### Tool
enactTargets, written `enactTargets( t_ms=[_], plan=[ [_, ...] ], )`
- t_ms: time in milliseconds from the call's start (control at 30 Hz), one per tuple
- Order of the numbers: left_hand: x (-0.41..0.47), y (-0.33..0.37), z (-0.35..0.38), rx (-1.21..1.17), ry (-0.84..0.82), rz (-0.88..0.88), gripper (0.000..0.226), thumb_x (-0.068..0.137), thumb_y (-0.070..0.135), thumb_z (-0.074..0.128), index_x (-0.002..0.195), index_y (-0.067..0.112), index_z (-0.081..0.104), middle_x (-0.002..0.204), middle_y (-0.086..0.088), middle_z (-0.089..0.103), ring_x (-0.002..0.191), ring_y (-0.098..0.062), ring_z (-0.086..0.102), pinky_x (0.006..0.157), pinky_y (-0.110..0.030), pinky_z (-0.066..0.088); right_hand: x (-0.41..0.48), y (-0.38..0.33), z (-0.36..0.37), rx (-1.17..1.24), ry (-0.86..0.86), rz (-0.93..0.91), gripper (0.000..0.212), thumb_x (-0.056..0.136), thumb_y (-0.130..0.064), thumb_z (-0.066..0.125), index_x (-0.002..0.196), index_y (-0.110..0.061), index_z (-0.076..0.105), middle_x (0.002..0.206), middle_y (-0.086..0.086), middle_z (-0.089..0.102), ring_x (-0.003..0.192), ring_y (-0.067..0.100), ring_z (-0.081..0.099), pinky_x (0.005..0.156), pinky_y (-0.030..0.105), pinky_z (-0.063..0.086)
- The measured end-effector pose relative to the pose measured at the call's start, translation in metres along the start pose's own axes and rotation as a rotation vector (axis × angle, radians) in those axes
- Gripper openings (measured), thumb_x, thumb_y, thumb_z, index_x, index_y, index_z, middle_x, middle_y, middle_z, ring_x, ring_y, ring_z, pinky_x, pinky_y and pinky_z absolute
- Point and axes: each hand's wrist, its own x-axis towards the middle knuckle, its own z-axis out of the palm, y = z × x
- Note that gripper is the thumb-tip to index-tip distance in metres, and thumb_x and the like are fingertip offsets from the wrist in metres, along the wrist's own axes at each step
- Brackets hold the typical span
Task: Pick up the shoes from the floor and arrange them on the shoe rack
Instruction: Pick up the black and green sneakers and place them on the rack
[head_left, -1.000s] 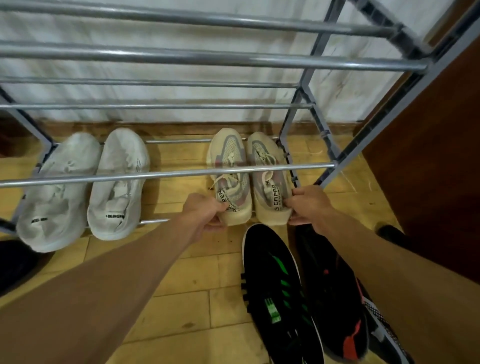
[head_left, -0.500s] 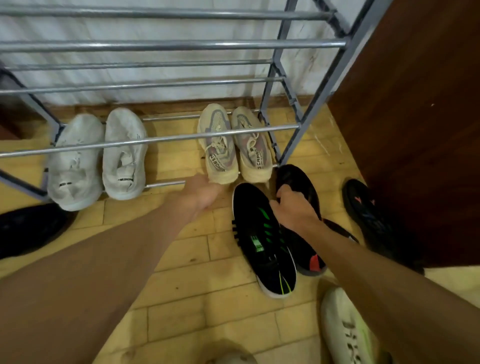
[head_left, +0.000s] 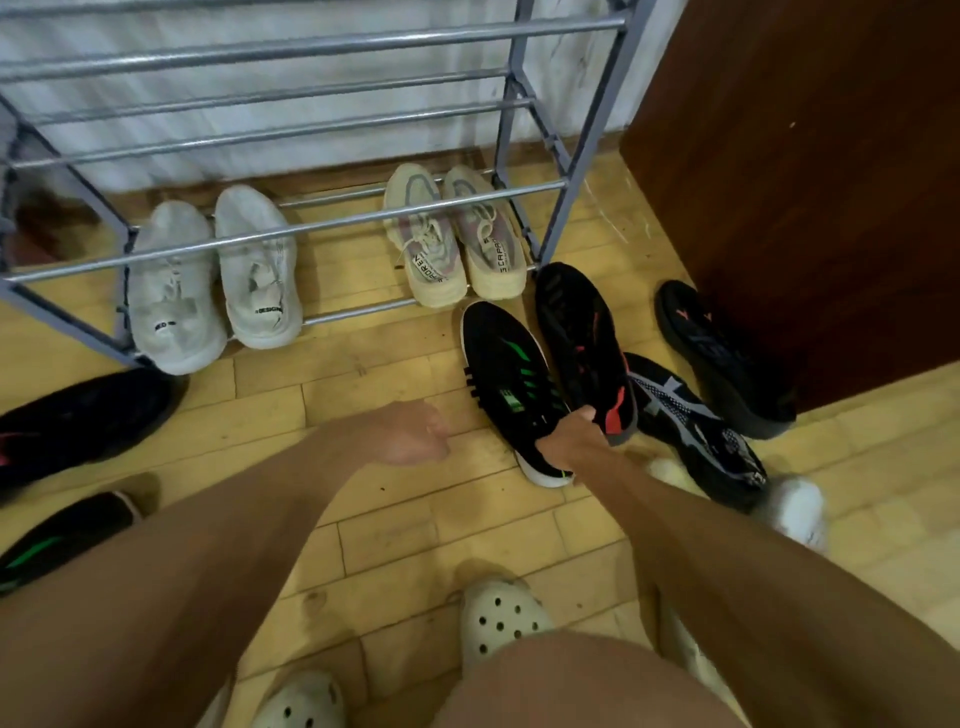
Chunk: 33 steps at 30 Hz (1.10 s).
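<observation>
A grey metal shoe rack stands against the wall. On its bottom bars sit a white pair at the left and a beige pair at the right. My right hand grips the heel of a black shoe with red accents, which lies over a black shoe with green stripes on the floor. My left hand hovers over the floor with fingers loosely curled, holding nothing.
More shoes lie on the yellow tile floor: a black and grey patterned one, a black one by the brown cabinet, two dark ones at the left, and a white one. My feet wear white clogs.
Both hands left the beige pair on the rack and drew back. My right hand took hold of the black and red shoe's heel. The view pulled back from the rack.
</observation>
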Motion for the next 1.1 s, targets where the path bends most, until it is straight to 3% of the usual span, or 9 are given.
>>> enactTargets(
  t_ms=[233, 367, 467, 533, 633, 700, 800, 967, 1100],
  plan=[
    [-0.013, -0.031, 0.002, 0.087, -0.006, -0.011, 0.043, 0.088, 0.036, 0.054, 0.13, 0.025, 0.051, 0.125, 0.001, 0.054, 0.102, -0.011, 0.049, 0.073, -0.018, 0.038, 0.001, 0.002, 0.02, 0.213, 0.059, 0.161, 0.099, 0.077, -0.035, 0.077, 0.146, -0.005, 0.014, 0.147, 0.02, 0.028, 0.132, 0.036, 0.037, 0.103, 0.046, 0.046],
    [-0.027, -0.05, -0.007, 0.018, 0.063, -0.036, 0.037, 0.085, 0.035, 0.057, 0.121, 0.027, 0.057, 0.111, 0.002, 0.057, 0.092, -0.012, 0.051, 0.071, -0.022, 0.039, -0.003, -0.004, 0.02, 0.468, -0.114, 0.189, 0.067, 0.083, -0.011, 0.073, 0.139, -0.007, 0.037, 0.144, 0.018, 0.038, 0.123, 0.035, 0.048, 0.086, 0.044, 0.054],
    [-0.042, -0.057, -0.023, 0.007, 0.077, -0.04, 0.037, 0.086, 0.033, 0.057, 0.121, 0.024, 0.057, 0.114, 0.002, 0.055, 0.095, -0.012, 0.05, 0.07, -0.019, 0.038, -0.017, -0.017, 0.019, 0.531, -0.283, 0.174, 0.03, 0.085, 0.003, 0.065, 0.113, -0.001, 0.054, 0.115, 0.017, 0.059, 0.095, 0.03, 0.06, 0.08, 0.04, 0.054],
    [-0.056, -0.054, -0.039, -0.001, 0.131, -0.024, 0.036, 0.087, 0.031, 0.056, 0.122, 0.021, 0.058, 0.116, 0.002, 0.054, 0.1, -0.013, 0.052, 0.073, -0.018, 0.038, -0.029, -0.03, 0.019, 0.53, -0.32, 0.142, 0.028, 0.086, 0.005, 0.062, 0.113, 0.0, 0.056, 0.095, 0.015, 0.059, 0.077, 0.026, 0.059, 0.078, 0.039, 0.055],
    [-0.082, -0.043, -0.063, 0.01, 0.241, 0.022, 0.033, 0.09, 0.03, 0.056, 0.12, 0.017, 0.061, 0.106, 0.008, 0.055, 0.1, -0.011, 0.052, 0.068, -0.01, 0.038, -0.049, -0.05, 0.014, 0.523, -0.303, 0.078, 0.019, 0.087, 0.004, 0.061, 0.104, -0.001, 0.059, 0.096, 0.017, 0.06, 0.081, 0.029, 0.061, 0.076, 0.04, 0.056],
    [-0.104, -0.035, -0.076, 0.01, 0.27, 0.017, 0.033, 0.09, 0.03, 0.056, 0.12, 0.018, 0.061, 0.109, 0.008, 0.056, 0.105, -0.013, 0.054, 0.069, -0.007, 0.04, -0.069, -0.063, 0.003, 0.461, -0.299, 0.048, 0.011, 0.09, 0.002, 0.059, 0.098, -0.004, 0.058, 0.095, 0.015, 0.059, 0.084, 0.029, 0.063, 0.071, 0.036, 0.057],
    [-0.145, -0.025, -0.098, 0.071, 0.368, -0.03, 0.034, 0.089, 0.031, 0.055, 0.12, 0.018, 0.062, 0.13, -0.003, 0.057, 0.119, -0.021, 0.053, 0.091, -0.024, 0.041, -0.101, -0.078, -0.023, 0.217, -0.34, -0.076, 0.013, 0.097, -0.001, 0.047, 0.087, -0.005, 0.055, 0.08, 0.011, 0.054, 0.06, 0.02, 0.054, 0.043, 0.025, 0.044],
    [-0.229, -0.015, -0.124, 0.06, 0.564, -0.019, 0.034, 0.087, 0.032, 0.057, 0.119, 0.021, 0.063, 0.129, -0.001, 0.058, 0.115, -0.018, 0.053, 0.089, -0.025, 0.04, -0.162, -0.093, -0.077, 0.02, -0.177, -0.317, 0.02, 0.081, 0.0, 0.068, 0.073, -0.012, 0.053, 0.076, 0.01, 0.061, 0.062, 0.024, 0.064, 0.041, 0.027, 0.055],
    [-0.294, -0.02, -0.123, 0.04, 0.657, -0.022, 0.035, 0.086, 0.029, 0.056, 0.119, 0.017, 0.063, 0.125, -0.004, 0.061, 0.111, -0.019, 0.056, 0.087, -0.028, 0.044, -0.237, -0.117, -0.106, -0.473, 0.063, -0.54, 0.02, 0.084, -0.015, 0.071, 0.074, -0.006, 0.056, 0.063, 0.008, 0.061, 0.057, 0.018, 0.067, 0.041, 0.026, 0.052]
  ],
)
